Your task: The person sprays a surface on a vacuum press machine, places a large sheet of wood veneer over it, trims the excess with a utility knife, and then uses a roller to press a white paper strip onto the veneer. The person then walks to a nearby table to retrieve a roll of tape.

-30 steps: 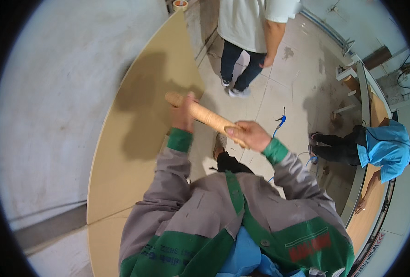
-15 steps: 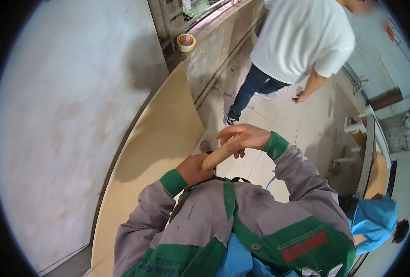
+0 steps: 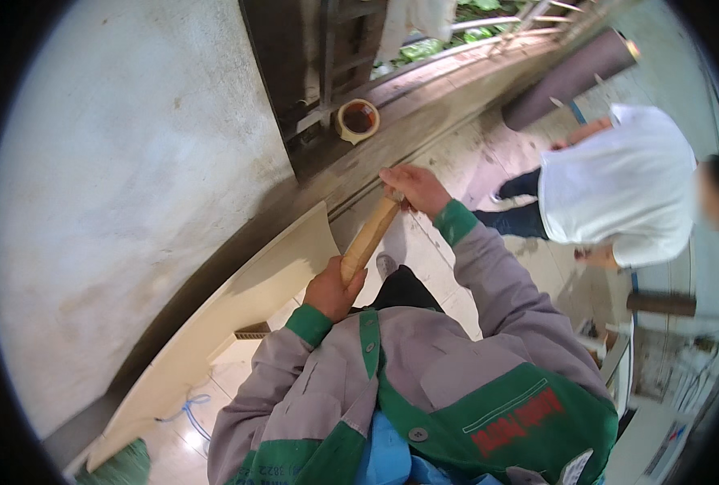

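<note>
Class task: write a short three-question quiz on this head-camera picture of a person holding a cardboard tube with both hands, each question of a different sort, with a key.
1. True or false: the left hand grips the lower end of the cardboard tube.
2. Multiple choice: the roll of tape sits A) on the floor, B) on the ledge by the dark frame, C) in the right hand.
3. Fill in: the pale board leans against the ____.

Key: 1 true; 2 B; 3 wall.
</note>
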A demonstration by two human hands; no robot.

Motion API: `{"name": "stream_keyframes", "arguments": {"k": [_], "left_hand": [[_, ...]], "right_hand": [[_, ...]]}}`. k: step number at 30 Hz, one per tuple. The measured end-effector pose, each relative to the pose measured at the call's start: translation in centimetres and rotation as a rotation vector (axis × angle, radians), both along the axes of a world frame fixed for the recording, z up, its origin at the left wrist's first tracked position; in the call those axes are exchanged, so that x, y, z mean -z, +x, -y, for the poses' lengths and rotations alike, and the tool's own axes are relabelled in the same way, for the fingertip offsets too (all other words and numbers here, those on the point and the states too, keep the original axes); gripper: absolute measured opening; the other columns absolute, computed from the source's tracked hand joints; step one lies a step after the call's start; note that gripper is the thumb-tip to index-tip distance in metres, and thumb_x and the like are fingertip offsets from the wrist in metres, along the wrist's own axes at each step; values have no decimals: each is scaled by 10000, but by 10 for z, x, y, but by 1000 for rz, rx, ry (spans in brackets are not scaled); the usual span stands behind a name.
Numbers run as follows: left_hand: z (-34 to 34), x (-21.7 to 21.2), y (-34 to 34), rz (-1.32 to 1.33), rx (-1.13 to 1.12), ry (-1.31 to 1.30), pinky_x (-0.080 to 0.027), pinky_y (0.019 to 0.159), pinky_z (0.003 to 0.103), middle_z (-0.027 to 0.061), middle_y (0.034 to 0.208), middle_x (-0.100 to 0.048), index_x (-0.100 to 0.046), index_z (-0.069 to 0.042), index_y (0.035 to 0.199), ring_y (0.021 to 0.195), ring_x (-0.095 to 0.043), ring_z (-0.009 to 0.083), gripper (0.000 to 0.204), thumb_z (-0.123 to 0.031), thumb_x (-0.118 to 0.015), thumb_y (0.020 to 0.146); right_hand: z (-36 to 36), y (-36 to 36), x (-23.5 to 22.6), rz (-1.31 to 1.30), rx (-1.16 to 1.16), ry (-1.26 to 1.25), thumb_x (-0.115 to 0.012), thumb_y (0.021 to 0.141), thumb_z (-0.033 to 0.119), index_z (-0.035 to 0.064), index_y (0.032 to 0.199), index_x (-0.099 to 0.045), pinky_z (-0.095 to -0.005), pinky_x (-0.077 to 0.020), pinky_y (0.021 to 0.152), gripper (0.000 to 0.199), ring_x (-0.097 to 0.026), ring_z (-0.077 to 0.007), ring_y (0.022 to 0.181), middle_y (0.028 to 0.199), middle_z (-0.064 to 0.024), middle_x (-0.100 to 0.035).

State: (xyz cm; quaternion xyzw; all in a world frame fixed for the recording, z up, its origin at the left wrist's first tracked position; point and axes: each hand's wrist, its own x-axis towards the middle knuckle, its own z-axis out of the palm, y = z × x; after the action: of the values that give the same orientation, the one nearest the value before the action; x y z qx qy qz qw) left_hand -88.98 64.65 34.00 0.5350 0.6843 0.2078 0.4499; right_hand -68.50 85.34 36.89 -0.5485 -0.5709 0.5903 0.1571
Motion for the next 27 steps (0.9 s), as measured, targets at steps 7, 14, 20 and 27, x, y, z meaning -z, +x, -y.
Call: {"name": "stream_keyframes", "arguments": {"k": [7, 14, 20, 27], "left_hand": [[-8, 10, 62, 26, -360, 59, -556, 721, 459, 211, 859, -705, -625, 12, 1073, 784, -705, 368, 466, -367, -788, 855], [-52, -22, 121, 588, -867, 138, -474, 557, 288, 33, 735, -618, -635, 12, 1025, 618, -583, 131, 247, -157, -733, 873], [-94, -33, 129, 555, -1057, 348, -464, 536, 257, 10, 751, -614, -652, -1, 1054, 598, -557, 96, 260, -162, -761, 882], [-72, -36, 140, 402, -986, 413, -528, 751, 286, 33, 921, -686, -644, 5, 1101, 812, -616, 109, 300, -92, -786, 854]], "right_hand": [[-152, -39, 106, 418, -537, 1117, -689, 927, 310, 134, 1268, -653, -465, -545, 877, 386, -691, -364, 996, 1191, -129, -707], [-136, 21, 48, -154, -587, 471, -654, 1007, 170, 60, 1402, -566, -320, -536, 861, 420, -695, -195, 986, 1207, -131, -719], [-81, 63, -4, -368, -794, 115, -680, 992, 154, 75, 1540, -460, -288, -516, 869, 596, -629, -110, 984, 1141, -108, -718], [-54, 66, -11, -407, -918, -17, -679, 994, 150, 62, 1494, -513, -299, -520, 896, 534, -647, -119, 1005, 1123, -104, -735]]}}
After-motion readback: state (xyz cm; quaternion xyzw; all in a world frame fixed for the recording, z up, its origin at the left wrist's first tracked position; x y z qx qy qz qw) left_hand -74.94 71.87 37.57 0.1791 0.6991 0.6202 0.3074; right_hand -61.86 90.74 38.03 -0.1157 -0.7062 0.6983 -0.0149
